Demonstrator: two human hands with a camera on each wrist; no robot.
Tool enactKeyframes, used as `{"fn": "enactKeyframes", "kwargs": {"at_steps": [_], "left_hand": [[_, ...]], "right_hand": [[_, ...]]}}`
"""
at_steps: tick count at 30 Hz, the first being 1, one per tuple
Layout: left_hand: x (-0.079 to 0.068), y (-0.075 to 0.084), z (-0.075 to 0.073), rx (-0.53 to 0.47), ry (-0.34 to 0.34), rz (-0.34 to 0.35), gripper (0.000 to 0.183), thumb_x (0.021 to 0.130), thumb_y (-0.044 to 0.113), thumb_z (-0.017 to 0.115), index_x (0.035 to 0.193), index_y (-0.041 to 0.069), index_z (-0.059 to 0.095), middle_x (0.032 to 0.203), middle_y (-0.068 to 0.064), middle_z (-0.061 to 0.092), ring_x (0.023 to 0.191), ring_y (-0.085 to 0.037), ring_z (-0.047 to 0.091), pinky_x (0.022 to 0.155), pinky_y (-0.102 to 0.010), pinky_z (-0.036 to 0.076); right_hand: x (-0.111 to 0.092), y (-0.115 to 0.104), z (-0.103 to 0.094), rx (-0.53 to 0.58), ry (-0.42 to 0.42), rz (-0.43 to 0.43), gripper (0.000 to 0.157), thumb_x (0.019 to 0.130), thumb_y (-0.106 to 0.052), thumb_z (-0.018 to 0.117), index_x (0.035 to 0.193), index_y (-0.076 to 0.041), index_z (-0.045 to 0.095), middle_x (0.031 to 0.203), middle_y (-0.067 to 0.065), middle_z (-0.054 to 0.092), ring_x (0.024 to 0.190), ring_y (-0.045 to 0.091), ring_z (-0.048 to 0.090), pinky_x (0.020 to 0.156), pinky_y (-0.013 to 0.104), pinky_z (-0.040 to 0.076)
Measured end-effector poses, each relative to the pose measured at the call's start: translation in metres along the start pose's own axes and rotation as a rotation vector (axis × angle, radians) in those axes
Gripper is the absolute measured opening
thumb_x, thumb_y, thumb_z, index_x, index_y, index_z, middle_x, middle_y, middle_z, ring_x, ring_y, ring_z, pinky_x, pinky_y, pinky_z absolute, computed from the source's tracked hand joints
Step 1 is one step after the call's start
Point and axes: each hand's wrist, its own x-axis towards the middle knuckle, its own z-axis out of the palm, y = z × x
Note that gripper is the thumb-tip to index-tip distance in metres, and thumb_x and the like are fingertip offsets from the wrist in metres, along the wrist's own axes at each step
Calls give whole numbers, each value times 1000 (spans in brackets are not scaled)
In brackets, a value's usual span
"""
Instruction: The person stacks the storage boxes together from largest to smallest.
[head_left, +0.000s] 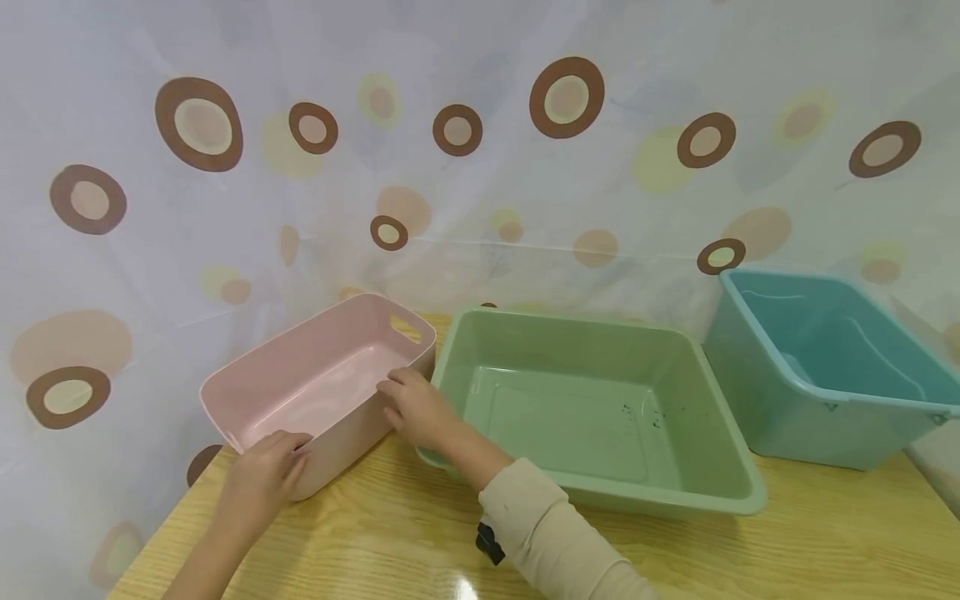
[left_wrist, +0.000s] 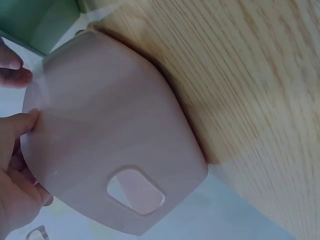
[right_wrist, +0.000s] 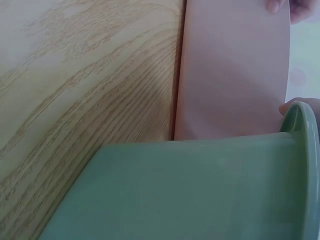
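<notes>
A pink plastic storage basket (head_left: pixel 348 437) with a cut-out handle stands at the left of the table. My left hand (head_left: pixel 258 483) grips the rim of its near long side, thumb outside and fingers over the edge, as the left wrist view shows on the basket wall (left_wrist: pixel 100 110). Farther along that same rim, my right hand (head_left: pixel 423 412) holds the edge by its fingertips. The right forearm crosses over a corner of a green basin (head_left: pixel 555 425). In the right wrist view, the basin's side (right_wrist: pixel 200 190) hides most of the right hand.
A blue-green bin (head_left: pixel 757 392) stands at the right, against the green basin. All the containers are on a wood-grain table (head_left: pixel 390 533). Behind them hangs a pale curtain (head_left: pixel 510 192) with brown rings. A black strap (head_left: pixel 489 543) shows beneath the right sleeve.
</notes>
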Motion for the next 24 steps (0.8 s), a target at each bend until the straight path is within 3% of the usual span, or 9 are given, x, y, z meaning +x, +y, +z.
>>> {"fn": "enactKeyframes", "kwargs": {"at_steps": [18, 24], "left_hand": [[-1, -4, -7, -45, -61, -41, 21, 63, -2, 76, 79, 3, 64, 72, -3, 63, 63, -16, 60, 58, -27, 51], [-7, -11, -14, -59, -62, -29, 23, 60, -2, 77, 77, 6, 64, 71, 1, 62, 62, -11, 58, 59, -19, 47]], "right_hand": [[-2, -2, 0, 13, 2, 10, 27, 89, -13, 56, 115, -8, 60, 113, 6, 57, 107, 17, 52, 90, 23, 46], [-3, -1, 3, 6, 28, -12, 24, 90, -12, 55, 112, -8, 63, 109, 5, 59, 104, 16, 53, 87, 22, 47]]}}
